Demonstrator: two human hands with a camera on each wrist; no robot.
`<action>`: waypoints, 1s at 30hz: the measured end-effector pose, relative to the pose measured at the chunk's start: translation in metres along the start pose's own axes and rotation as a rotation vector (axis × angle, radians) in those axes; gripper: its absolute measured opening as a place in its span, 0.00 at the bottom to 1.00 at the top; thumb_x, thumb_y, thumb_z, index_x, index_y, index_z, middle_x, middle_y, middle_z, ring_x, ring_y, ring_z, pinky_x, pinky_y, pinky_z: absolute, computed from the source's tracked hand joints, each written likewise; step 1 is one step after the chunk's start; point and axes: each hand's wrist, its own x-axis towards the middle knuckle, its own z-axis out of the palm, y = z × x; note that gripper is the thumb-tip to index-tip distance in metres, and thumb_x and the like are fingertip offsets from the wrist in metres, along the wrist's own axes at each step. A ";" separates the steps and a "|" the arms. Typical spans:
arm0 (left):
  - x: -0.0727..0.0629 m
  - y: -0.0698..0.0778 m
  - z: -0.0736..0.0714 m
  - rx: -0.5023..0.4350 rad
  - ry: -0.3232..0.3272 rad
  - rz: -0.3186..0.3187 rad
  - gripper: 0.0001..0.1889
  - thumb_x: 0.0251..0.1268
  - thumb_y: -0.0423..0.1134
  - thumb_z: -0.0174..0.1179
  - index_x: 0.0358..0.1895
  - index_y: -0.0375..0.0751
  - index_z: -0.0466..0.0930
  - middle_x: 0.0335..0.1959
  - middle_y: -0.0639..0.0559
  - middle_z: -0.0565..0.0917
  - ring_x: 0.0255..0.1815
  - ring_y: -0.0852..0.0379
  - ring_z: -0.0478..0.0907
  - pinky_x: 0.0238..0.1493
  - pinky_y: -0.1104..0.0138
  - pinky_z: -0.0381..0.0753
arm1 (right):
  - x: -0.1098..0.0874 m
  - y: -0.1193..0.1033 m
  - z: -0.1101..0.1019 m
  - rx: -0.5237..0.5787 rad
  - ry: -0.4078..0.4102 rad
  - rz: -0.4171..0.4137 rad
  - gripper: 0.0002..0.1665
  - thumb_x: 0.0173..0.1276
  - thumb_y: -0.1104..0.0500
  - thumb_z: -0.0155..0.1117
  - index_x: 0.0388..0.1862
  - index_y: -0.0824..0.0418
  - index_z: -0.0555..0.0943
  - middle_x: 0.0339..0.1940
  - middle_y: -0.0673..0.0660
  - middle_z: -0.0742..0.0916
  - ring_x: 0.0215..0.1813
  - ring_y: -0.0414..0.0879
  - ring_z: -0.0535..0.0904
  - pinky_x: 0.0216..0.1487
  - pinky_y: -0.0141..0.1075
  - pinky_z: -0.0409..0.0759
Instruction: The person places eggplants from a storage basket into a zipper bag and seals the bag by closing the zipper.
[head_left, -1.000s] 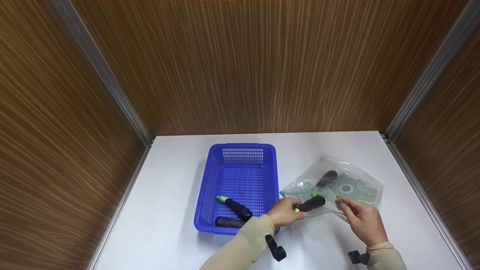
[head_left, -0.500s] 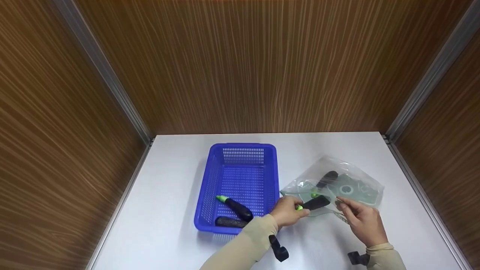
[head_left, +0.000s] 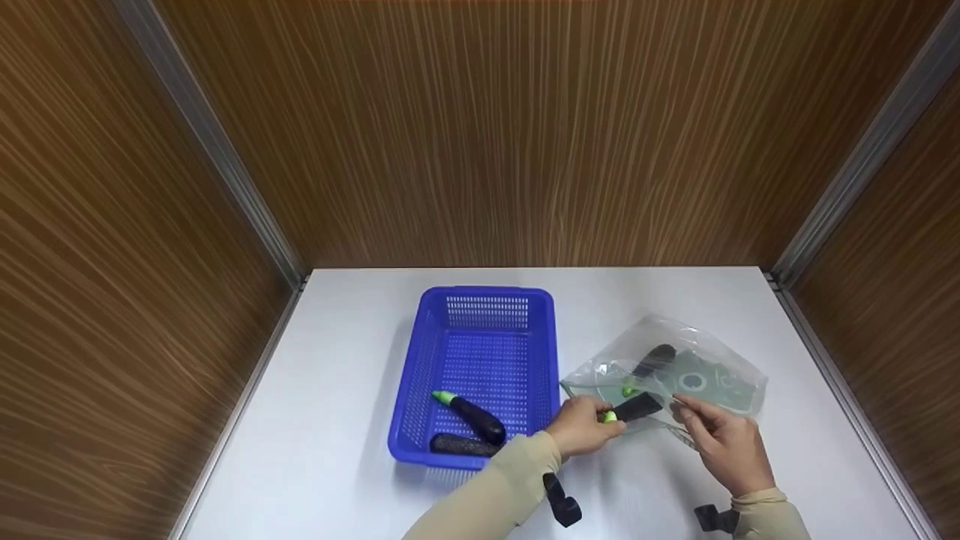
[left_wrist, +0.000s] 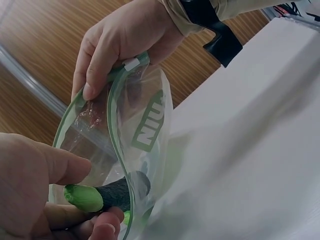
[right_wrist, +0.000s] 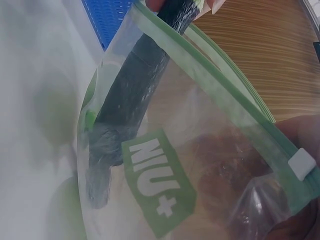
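Note:
My left hand (head_left: 585, 426) holds a dark green cucumber (left_wrist: 116, 194) by its light green end. The cucumber's dark body passes through the mouth of a clear zip bag (right_wrist: 220, 150), which has a green zip strip and a green printed label. My right hand (head_left: 726, 442) pinches the bag's rim near the white slider (right_wrist: 302, 164), keeping the mouth apart. Another cucumber (head_left: 655, 361) lies inside the bag. To the left, a blue plastic basket (head_left: 546, 337) contains two more dark cucumbers (head_left: 480, 420), one with its light green tip showing.
A white table (head_left: 330, 360) carries the basket and the bag, side by side. Wood-grain panels (head_left: 525, 135) rise behind it and on both sides, with metal strips along the corners. The basket's right rim stands close to my left wrist.
My left hand has shifted a little to the right, and the cucumber has gone further into the bag. My right hand and the basket have stayed in place.

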 end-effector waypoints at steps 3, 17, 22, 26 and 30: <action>0.001 0.000 0.001 0.010 0.008 0.022 0.12 0.55 0.41 0.67 0.39 0.37 0.86 0.25 0.60 0.76 0.26 0.66 0.69 0.29 0.75 0.72 | 0.000 -0.001 0.000 0.003 0.002 -0.007 0.11 0.66 0.64 0.64 0.46 0.59 0.86 0.33 0.55 0.89 0.26 0.32 0.80 0.25 0.21 0.73; 0.007 0.001 0.010 0.180 0.027 0.057 0.07 0.57 0.43 0.66 0.25 0.47 0.81 0.19 0.62 0.72 0.25 0.65 0.68 0.29 0.75 0.68 | 0.000 -0.003 0.000 0.004 -0.017 0.009 0.11 0.67 0.63 0.63 0.47 0.59 0.86 0.34 0.55 0.89 0.29 0.33 0.81 0.26 0.21 0.74; 0.012 0.001 0.015 0.255 0.033 0.074 0.07 0.57 0.46 0.67 0.29 0.47 0.83 0.22 0.62 0.74 0.27 0.66 0.69 0.33 0.76 0.70 | 0.000 -0.004 0.000 0.018 -0.008 0.002 0.11 0.67 0.62 0.63 0.47 0.59 0.86 0.35 0.56 0.89 0.31 0.32 0.81 0.26 0.20 0.75; 0.014 0.001 0.018 0.275 0.032 0.086 0.08 0.56 0.45 0.66 0.24 0.48 0.81 0.20 0.62 0.73 0.25 0.66 0.69 0.30 0.76 0.69 | 0.000 -0.005 -0.001 0.027 -0.002 -0.003 0.11 0.67 0.64 0.63 0.47 0.60 0.86 0.34 0.55 0.89 0.31 0.31 0.81 0.27 0.20 0.75; 0.015 0.001 0.020 0.284 0.029 0.095 0.11 0.55 0.43 0.66 0.20 0.48 0.76 0.18 0.62 0.70 0.23 0.66 0.66 0.26 0.76 0.66 | 0.000 -0.006 -0.002 0.035 0.003 -0.005 0.11 0.66 0.65 0.64 0.47 0.61 0.86 0.34 0.56 0.89 0.32 0.30 0.81 0.27 0.20 0.75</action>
